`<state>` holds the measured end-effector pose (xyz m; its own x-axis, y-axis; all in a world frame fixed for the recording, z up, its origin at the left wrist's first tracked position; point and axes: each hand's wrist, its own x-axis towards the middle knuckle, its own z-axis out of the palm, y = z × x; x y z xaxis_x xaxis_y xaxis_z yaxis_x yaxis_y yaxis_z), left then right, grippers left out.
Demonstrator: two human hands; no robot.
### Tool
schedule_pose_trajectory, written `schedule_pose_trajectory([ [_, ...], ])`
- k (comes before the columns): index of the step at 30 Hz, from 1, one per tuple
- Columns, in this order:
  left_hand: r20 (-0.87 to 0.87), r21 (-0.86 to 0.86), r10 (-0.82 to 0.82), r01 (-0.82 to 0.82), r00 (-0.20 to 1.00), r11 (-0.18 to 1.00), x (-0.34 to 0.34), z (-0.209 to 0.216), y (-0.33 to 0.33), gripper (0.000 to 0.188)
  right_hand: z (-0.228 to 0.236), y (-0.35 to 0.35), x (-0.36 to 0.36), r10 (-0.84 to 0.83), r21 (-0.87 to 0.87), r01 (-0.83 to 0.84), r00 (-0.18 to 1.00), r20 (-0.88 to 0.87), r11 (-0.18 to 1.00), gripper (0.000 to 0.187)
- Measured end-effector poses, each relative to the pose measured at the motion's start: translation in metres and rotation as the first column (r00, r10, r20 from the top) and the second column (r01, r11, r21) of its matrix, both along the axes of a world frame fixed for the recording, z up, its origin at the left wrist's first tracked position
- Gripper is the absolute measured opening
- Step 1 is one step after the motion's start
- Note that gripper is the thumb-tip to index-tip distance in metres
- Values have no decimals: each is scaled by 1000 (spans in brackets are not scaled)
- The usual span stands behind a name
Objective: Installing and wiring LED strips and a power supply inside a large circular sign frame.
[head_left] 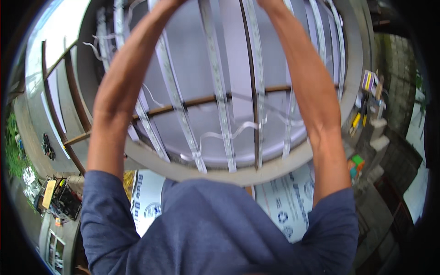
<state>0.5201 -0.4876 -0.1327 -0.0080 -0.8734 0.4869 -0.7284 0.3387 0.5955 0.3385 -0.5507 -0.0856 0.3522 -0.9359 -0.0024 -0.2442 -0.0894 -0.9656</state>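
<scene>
Beneath the forearms (pixel 316 78) lies a round grey frame (pixel 279 168) spanned by pale dotted strips (pixel 224 126), brown bars (pixel 201 100) and a loose white wire (pixel 215 134); fingers out of view, grip untellable; blue-printed sheeting (pixel 286 201) nearby, block wall (pixel 398 82) at right

This looks like an open-air workshop: a large, round, grey-rimmed frame (pixel 256 174) with long white strips (pixel 215 68), yellow-and-black hand tools (pixel 356 120) and a cluttered black crate (pixel 72 204) sit between green leafy foliage (pixel 13 149) and a grey block wall (pixel 397 82).
</scene>
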Motion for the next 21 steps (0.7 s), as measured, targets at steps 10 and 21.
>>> schedule_pose_trajectory([
  [10, -15, 32, 89, -88, 996, 996, 2, -11, -5, 18, -23, -13, 23, 254, 10, -257, 961, 109, 966, 24],
  [21, 63, -31, 129, -128, 990, 991, -15, -8, 7, 10, -63, -26, 6, 86, 232, -189, 916, 392, 954, 37],
])
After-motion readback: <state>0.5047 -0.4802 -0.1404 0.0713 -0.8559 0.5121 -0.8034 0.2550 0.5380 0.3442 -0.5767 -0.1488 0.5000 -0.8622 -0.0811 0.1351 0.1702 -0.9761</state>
